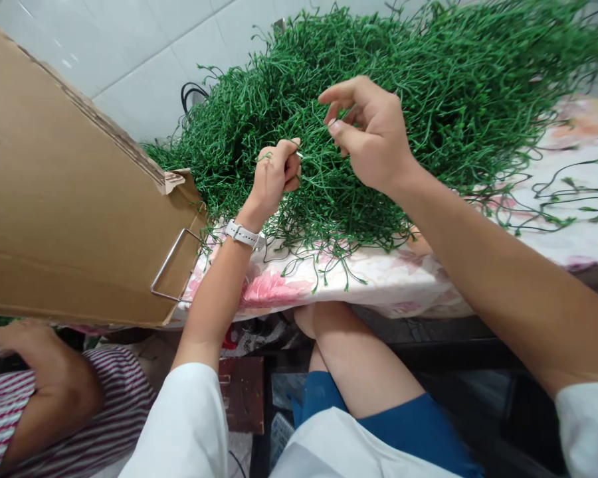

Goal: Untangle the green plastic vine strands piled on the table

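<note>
A large heap of thin green plastic stems (458,86) with small tips lies on a table with a floral cloth (379,272). My left hand (274,174), with a pale watch strap (244,234) at its wrist, is closed at the left-centre of the heap. A small white piece and a bit of green stem show at its fingertips. Above the middle of the heap is my right hand (371,133), its fingers curled but apart, with nothing visible between them. Loose stems (573,199) are scattered on the cloth at the right.
A big cardboard sheet or box (70,179) stands at the left, a metal wire frame (172,262) by its lower corner. Another person's arm (54,385) is at the lower left. White tiled wall (129,40) rises behind; a black cable (192,93) loops beside the heap.
</note>
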`<state>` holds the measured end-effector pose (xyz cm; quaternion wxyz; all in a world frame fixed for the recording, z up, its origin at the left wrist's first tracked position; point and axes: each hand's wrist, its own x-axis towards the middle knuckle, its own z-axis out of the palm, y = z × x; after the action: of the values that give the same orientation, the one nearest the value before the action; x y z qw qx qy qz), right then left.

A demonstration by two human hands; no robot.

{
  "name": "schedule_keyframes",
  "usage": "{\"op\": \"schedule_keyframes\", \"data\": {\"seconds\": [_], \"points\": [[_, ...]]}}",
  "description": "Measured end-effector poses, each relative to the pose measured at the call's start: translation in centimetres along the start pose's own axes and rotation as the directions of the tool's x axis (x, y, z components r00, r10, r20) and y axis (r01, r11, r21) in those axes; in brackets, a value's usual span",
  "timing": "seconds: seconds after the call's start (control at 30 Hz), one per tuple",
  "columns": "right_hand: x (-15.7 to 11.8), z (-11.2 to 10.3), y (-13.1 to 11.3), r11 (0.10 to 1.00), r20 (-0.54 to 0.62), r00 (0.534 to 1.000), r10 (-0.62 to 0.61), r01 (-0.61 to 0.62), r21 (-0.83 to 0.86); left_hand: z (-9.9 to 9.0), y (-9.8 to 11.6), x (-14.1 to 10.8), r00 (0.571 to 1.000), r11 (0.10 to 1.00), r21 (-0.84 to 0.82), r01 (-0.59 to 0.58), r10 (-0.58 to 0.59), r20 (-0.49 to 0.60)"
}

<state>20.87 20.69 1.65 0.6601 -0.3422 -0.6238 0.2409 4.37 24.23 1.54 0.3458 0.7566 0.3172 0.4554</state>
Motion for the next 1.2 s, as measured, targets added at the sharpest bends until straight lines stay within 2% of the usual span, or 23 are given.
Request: {"op": "schedule_keyframes", "data": {"seconds": [0.13, 0.2, 0.37, 0.53, 0.67, 0.73, 0.77, 0.83, 0.87, 0.93, 1.03, 1.1, 1.2], "points": [[-0.2, 0.2, -0.4, 0.984, 0.157, 0.985, 0.074, -0.098, 0.149, -0.1, -0.3, 0.0, 1.000, 0.999, 0.047, 0.000, 0.000, 0.009], [-0.4, 0.4, -0.4, 0.979, 0.197, 0.978, 0.075, -0.110, 0.173, -0.1, -0.5, -0.1, 1.000, 0.999, 0.051, 0.014, -0.015, 0.010], [-0.2, 0.6, 0.3, 0.980, 0.190, 0.981, 0.039, -0.075, 0.184, 0.1, -1.0, -0.3, 0.998, 1.000, -0.029, 0.001, 0.001, 0.062], [0.0, 0.5, 0.0, 0.930, 0.199, 0.974, 0.105, -0.167, 0.328, -0.1, -0.3, -0.7, 0.983, 0.999, -0.031, -0.014, 0.020, 0.181], [-0.2, 0.5, -0.4, 0.920, 0.228, 0.962, 0.147, -0.218, 0.325, -0.3, 0.5, -1.1, 0.956, 0.999, 0.027, -0.043, 0.034, 0.292], [-0.4, 0.5, -0.3, 0.949, 0.195, 0.972, 0.133, -0.182, 0.258, -0.3, 0.4, -1.1, 0.948, 0.991, 0.105, -0.085, 0.048, 0.315], [-0.5, 0.5, -0.3, 0.975, 0.168, 0.981, 0.096, -0.126, 0.183, -0.2, 0.3, -1.1, 0.945, 0.979, 0.166, -0.120, 0.061, 0.321], [-0.7, 0.4, -0.2, 0.998, 0.165, 0.986, -0.017, 0.026, -0.057, 0.0, -0.1, -1.0, 0.941, 0.916, 0.342, -0.210, 0.095, 0.323], [-0.9, 0.3, -0.2, 0.976, 0.200, 0.978, -0.059, 0.099, -0.196, 0.2, -0.2, -1.0, 0.940, 0.857, 0.448, -0.254, 0.109, 0.324], [-1.1, 0.2, -0.4, 0.880, 0.318, 0.947, -0.053, 0.194, -0.434, 0.5, 0.0, -1.2, 0.937, 0.690, 0.652, -0.314, 0.114, 0.330], [-1.1, -0.1, -0.8, 0.747, 0.419, 0.906, 0.053, 0.243, -0.619, 1.0, 0.9, -1.7, 0.939, 0.449, 0.829, -0.334, 0.079, 0.336], [-1.0, -0.1, -1.1, 0.672, 0.436, 0.897, 0.075, 0.277, -0.686, 1.0, 1.5, -2.0, 0.942, 0.375, 0.866, -0.332, 0.078, 0.327], [-1.1, 0.4, -1.4, 0.521, 0.445, 0.891, 0.096, 0.336, -0.785, 0.9, 1.9, -2.3, 0.945, 0.362, 0.874, -0.325, 0.104, 0.309]]}}
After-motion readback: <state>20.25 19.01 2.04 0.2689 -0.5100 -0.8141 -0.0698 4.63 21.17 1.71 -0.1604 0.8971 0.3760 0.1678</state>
